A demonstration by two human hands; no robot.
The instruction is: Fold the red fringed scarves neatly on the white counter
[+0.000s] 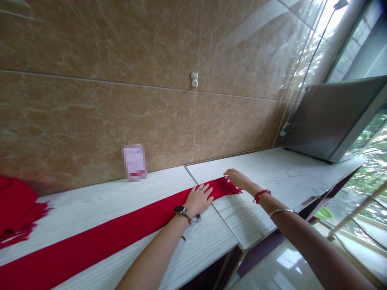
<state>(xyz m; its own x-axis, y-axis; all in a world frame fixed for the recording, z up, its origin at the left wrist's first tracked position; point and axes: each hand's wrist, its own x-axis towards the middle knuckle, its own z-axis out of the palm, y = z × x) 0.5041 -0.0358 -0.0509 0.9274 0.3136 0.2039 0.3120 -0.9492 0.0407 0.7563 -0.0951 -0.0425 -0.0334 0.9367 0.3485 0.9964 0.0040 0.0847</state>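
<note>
A long red scarf (pixel 121 229) lies stretched along the white wood-grain counter (pixel 266 169), its fringed end to the right. My left hand (pixel 199 200), wearing a ring and a dark watch, rests flat on the scarf with the fingers spread. Over the far corner of the fringe is my right hand (pixel 237 177), its fingers loosely bent and a little apart. No cloth shows gripped in it, though its underside is hidden.
At the left edge lies a bunched red fringed cloth (pixel 18 209). A pixelated pale packet (pixel 135 162) leans against the brown tiled wall (pixel 90 117), where a small white cat figure (pixel 194 79) is fixed. A dark grey box-like appliance (pixel 329 117) stands on the right, near the window.
</note>
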